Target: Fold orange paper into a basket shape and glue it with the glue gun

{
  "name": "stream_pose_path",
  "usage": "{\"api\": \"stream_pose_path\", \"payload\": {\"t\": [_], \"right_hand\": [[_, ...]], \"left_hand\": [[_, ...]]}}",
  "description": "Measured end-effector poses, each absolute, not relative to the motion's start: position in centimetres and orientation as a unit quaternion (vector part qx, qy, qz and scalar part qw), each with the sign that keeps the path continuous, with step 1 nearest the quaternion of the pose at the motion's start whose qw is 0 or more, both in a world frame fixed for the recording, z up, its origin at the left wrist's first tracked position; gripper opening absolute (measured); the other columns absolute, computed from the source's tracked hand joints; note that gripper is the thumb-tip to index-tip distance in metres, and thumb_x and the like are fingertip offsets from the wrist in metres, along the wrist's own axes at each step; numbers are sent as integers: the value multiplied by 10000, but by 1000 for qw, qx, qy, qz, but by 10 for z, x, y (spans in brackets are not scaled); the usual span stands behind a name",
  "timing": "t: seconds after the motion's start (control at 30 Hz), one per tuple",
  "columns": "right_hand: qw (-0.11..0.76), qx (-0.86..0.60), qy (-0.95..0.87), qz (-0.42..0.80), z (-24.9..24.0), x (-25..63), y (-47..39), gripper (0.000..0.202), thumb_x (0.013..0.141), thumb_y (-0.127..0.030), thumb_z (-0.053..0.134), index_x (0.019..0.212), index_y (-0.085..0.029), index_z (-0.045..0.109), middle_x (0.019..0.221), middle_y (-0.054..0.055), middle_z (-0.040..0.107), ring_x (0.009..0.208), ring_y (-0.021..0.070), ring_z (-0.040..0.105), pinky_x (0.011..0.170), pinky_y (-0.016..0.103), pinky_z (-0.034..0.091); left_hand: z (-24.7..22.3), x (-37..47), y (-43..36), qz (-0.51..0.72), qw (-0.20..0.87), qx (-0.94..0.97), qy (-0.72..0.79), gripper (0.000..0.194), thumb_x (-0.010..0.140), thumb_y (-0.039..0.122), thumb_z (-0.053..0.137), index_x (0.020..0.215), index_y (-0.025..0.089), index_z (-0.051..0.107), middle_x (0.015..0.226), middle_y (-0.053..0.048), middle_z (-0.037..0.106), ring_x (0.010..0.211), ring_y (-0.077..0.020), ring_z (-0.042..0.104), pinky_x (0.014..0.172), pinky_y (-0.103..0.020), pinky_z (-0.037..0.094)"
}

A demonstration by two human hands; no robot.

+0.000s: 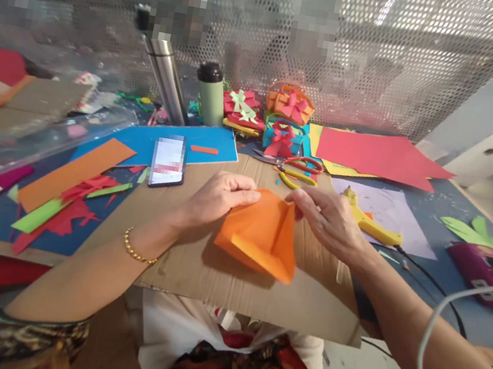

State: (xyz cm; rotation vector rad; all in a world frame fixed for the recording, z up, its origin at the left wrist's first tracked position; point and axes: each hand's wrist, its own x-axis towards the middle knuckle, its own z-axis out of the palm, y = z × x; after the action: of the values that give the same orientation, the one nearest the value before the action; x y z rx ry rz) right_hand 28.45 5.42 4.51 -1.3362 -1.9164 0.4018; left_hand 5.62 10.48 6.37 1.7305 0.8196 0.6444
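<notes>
An orange folded paper piece [261,237] with raised sides is held between my two hands, above a brown cardboard sheet [185,266]. My left hand [225,197] pinches its far left edge, thumb on top. At the far right corner, my right hand [328,220] grips the paper between thumb and fingers. The near edge of the paper hangs free, tilted over the cardboard.
A yellow glue gun [374,225] with a cord lies right of my right hand. Scissors [297,177], a phone [168,162], a green bottle [212,94] and small paper baskets [290,105] stand or lie beyond. Coloured scraps [78,197] lie left.
</notes>
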Motion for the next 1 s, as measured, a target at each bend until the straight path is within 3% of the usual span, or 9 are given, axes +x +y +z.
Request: {"api": "stream_pose_path", "payload": {"t": [0.13, 0.27, 0.4, 0.53, 0.77, 0.87, 1.0], "right_hand": [[426, -464, -770, 98, 51, 280, 50, 420, 1043, -528, 469, 947, -201, 714, 842, 59, 723, 792, 173, 664, 724, 311, 481], [409, -392, -816, 117, 48, 269, 44, 220, 1006, -342, 589, 900, -184, 698, 811, 35, 677, 747, 140, 627, 706, 284, 479], [393, -378, -832, 107, 44, 263, 42, 191, 997, -217, 541, 828, -193, 627, 746, 13, 627, 705, 130, 578, 678, 280, 454], [379, -404, -825, 114, 45, 260, 40, 210, 992, -230, 501, 792, -217, 566, 730, 16, 615, 693, 142, 554, 671, 294, 439], [357, -453, -779, 244, 49, 269, 43, 283, 992, -381, 540, 811, -192, 648, 759, 22, 661, 706, 133, 587, 655, 276, 436], [378, -441, -780, 231, 51, 271, 43, 192, 942, -289, 582, 794, -191, 655, 742, 6, 663, 695, 121, 588, 665, 265, 437], [413, -468, -755, 202, 53, 271, 40, 164, 890, -187, 562, 729, -201, 596, 683, -22, 622, 640, 103, 554, 626, 253, 408]], "left_hand": [[63, 59, 106, 208, 485, 798, 289, 389, 829, 398, 604, 569, 197, 396, 602, 46, 351, 571, -91, 343, 515, -247, 250], [60, 63, 103, 194, 454, 834, 246, 305, 852, 366, 553, 619, 175, 510, 627, 32, 425, 619, -101, 400, 544, -239, 298], [59, 63, 99, 173, 485, 819, 254, 309, 838, 344, 571, 594, 168, 500, 602, 35, 412, 600, -94, 388, 531, -234, 296], [59, 60, 97, 160, 548, 775, 272, 334, 860, 387, 582, 616, 165, 534, 628, 22, 454, 611, -103, 425, 529, -238, 308], [59, 61, 102, 176, 481, 812, 279, 379, 849, 383, 590, 569, 186, 428, 609, 40, 365, 587, -88, 349, 511, -237, 256], [61, 62, 99, 172, 499, 798, 291, 392, 843, 395, 617, 575, 189, 418, 619, 45, 354, 585, -83, 340, 502, -229, 248], [65, 62, 92, 182, 591, 716, 324, 377, 813, 467, 707, 653, 177, 528, 650, 39, 460, 587, -86, 419, 492, -215, 296]]}}
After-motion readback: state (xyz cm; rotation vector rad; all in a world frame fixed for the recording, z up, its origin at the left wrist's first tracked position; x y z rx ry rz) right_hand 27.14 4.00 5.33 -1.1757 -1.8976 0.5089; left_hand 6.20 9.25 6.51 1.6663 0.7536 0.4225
